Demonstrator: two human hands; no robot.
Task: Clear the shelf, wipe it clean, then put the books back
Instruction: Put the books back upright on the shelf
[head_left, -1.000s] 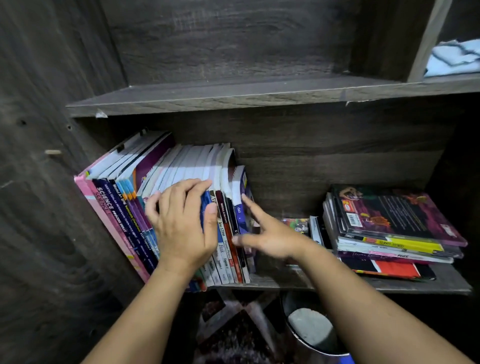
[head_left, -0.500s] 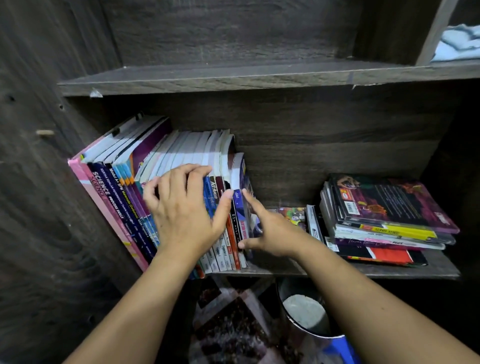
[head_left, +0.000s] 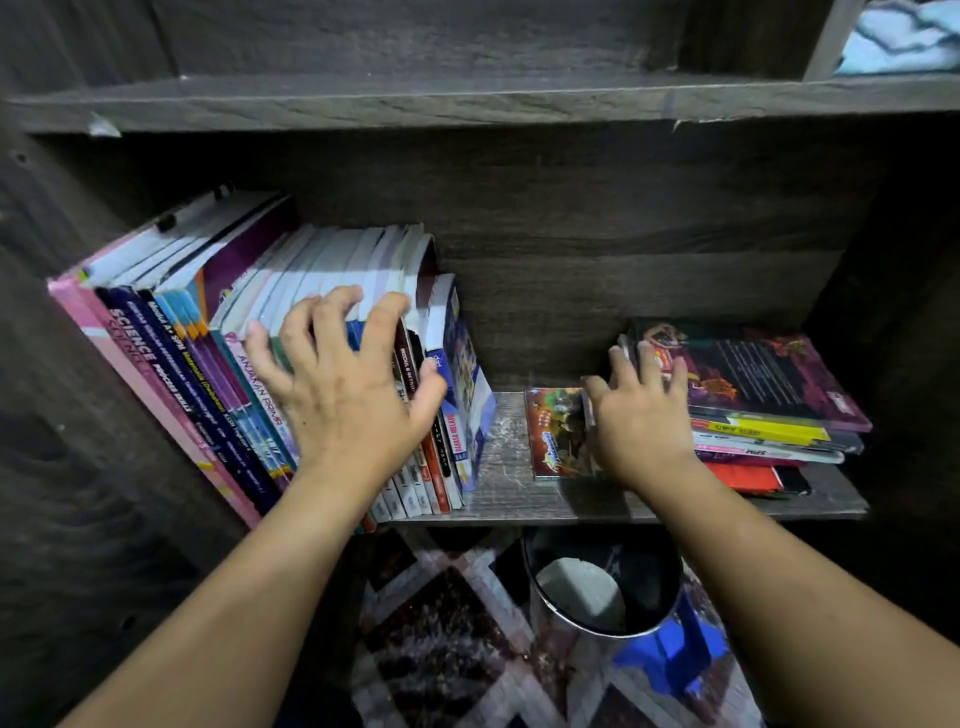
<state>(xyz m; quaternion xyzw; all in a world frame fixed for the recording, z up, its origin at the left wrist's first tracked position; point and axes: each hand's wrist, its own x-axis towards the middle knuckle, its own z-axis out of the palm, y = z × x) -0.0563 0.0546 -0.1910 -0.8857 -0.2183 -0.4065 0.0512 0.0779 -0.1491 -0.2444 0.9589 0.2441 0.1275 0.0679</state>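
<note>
Far left, the row of books leans against the side wall, spines out, all on the shelf, none removed. The left hand is on the right half of that row: a second ago it lay fairly flat over the spines, now its fingers are spread and hooked over the top edges with the thumb against the blue spine at the row's end, so it grips a bunch of books. Looks like a grab to pull them out, not just steadying. The middle of the board is a bare strip. Next to it a small book lies flat, cover up. The right hand has changed most: it was touching the end of the leaning row, and now it has left it and moved right onto the near left edge of the stack of flat books. Its fingers lie fairly straight on top of the stack, nothing clasped; whether the thumb is tucked under can't be told. The stack sits at the right end of the shelf, untouched otherwise. Judgement: clearing is only starting, both piles are still in place, and wiping is some way off. A pale cloth sits up on the higher shelf, top right. A bin is on the floor below.
</note>
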